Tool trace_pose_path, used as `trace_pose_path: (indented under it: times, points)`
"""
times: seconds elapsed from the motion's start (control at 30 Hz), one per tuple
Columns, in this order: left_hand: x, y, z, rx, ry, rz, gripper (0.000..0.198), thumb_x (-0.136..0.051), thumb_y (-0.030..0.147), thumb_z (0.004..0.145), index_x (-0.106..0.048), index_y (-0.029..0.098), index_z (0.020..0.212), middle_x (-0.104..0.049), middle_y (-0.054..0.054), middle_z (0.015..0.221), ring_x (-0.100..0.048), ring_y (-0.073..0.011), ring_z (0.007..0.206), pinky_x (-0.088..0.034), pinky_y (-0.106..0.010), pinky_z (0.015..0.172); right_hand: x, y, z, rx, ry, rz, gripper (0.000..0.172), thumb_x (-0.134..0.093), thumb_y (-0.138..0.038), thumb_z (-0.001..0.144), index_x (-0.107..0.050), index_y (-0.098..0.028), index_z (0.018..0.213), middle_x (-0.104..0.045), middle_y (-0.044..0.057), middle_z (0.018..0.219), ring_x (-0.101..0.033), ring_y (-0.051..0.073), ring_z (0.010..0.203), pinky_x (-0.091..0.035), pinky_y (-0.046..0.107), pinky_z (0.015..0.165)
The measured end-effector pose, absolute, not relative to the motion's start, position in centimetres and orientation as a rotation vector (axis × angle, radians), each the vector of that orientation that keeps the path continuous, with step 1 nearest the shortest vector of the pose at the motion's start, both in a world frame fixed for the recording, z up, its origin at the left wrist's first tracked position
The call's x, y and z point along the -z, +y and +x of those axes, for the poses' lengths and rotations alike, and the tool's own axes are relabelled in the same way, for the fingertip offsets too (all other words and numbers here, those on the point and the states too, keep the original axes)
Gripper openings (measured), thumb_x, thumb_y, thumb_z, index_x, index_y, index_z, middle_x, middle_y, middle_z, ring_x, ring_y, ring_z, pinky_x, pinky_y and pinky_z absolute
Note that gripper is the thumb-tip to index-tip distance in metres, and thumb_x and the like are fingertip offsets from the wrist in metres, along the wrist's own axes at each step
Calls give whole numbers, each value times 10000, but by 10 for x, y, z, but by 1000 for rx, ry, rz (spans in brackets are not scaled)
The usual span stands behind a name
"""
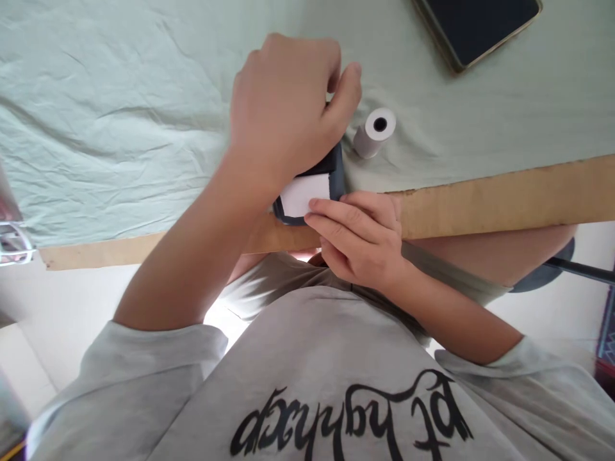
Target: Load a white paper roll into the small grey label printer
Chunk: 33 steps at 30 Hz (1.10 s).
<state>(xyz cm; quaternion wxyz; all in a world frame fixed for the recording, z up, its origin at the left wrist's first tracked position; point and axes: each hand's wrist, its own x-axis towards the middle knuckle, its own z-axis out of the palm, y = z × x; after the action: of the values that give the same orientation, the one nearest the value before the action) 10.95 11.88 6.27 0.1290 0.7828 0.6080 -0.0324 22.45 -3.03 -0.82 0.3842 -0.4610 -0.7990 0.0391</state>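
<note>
The left hand (286, 96) is arched over the far part of the small black device (338, 168), its fingers curled downward and hidden. The right hand (365, 240) comes to the near right corner of the device, two fingers straight and close together, tips at the white paper strip (307, 192). From this angle, I cannot tell whether either hand is clamped. The paper roll (369, 142) stands just right of the device.
</note>
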Motion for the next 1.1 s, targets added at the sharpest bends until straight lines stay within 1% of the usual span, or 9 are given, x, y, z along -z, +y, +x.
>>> trace_pose_path:
  times: [0.13, 0.27, 0.33, 0.43, 0.57, 0.73, 0.9, 0.97, 1.1]
  points:
    - [-63, 117, 109, 146, 1743, 2276, 375, -371, 572, 926, -324, 280, 695, -431, -102, 753, -468, -322, 770, -246, -459, 664, 6, -29, 226, -188, -1960, -1117, 243, -598, -146, 888, -724, -283, 1044, -784, -1, 1029, -648, 189, 957, -499, 353, 829]
    - [-62, 118, 108, 104, 1674, 2306, 365, -395, 557, 919, -329, 285, 686, -438, -106, 761, -463, -320, 769, -266, -465, 654, 4, -26, 227, -240, -1946, -1063, 148, -590, -115, 874, -640, -249, 835, -708, -15, 779, -579, 145, 706, -447, 314, 657]
    - [-63, 119, 108, 77, 1656, 2322, 368, -421, 550, 935, -356, 288, 686, -445, -95, 760, -441, -295, 739, -286, -452, 643, 3, -26, 227, -260, -1987, -1041, 182, -592, -109, 869, -580, -243, 747, -648, -32, 680, -519, 125, 614, -394, 299, 589]
    - [-64, 118, 109, 169, 1657, 2367, 331, -409, 515, 984, -519, 281, 778, -534, -101, 830, -513, -298, 786, -331, -444, 640, 1, -25, 227, -276, -2076, -1030, 241, -600, -111, 868, -521, -236, 677, -566, -53, 590, -446, 108, 550, -343, 283, 544]
    - [-61, 115, 106, 86, 1633, 2421, 356, -368, 446, 1017, -623, 261, 851, -619, -112, 858, -603, -329, 819, -370, -453, 617, -2, -25, 225, -225, -2182, -1035, 270, -606, -146, 895, -516, -225, 653, -524, -61, 559, -397, 104, 542, -313, 278, 544]
    - [-53, 113, 97, -177, 1597, 2374, 340, -432, 483, 978, -631, 282, 788, -618, -93, 799, -612, -315, 800, -444, -462, 718, -2, -26, 219, -122, -2166, -1045, 326, -587, -239, 952, -523, -222, 633, -534, -50, 546, -393, 112, 538, -306, 292, 553]
    - [-45, 115, 92, -323, 1534, 2370, 349, -434, 499, 972, -615, 305, 746, -607, -70, 739, -596, -290, 739, -479, -453, 699, -1, -27, 216, -81, -2176, -1078, 383, -595, -294, 978, -526, -218, 609, -528, -43, 533, -414, 112, 532, -308, 294, 564]
    - [-44, 116, 90, -383, 1502, 2377, 310, -454, 487, 967, -637, 303, 798, -637, -71, 804, -633, -299, 802, -512, -469, 763, -1, -27, 216, -82, -2189, -1060, 377, -597, -292, 978, -533, -214, 614, -536, -39, 543, -423, 110, 536, -308, 295, 574]
    - [-48, 110, 85, -576, 1452, 2429, 211, -537, 405, 933, -662, 295, 1063, -685, -92, 1123, -650, -331, 1125, -504, -533, 1016, 0, -27, 217, -73, -2182, -1035, 363, -608, -233, 951, -501, -212, 605, -526, -49, 539, -414, 103, 533, -302, 293, 577]
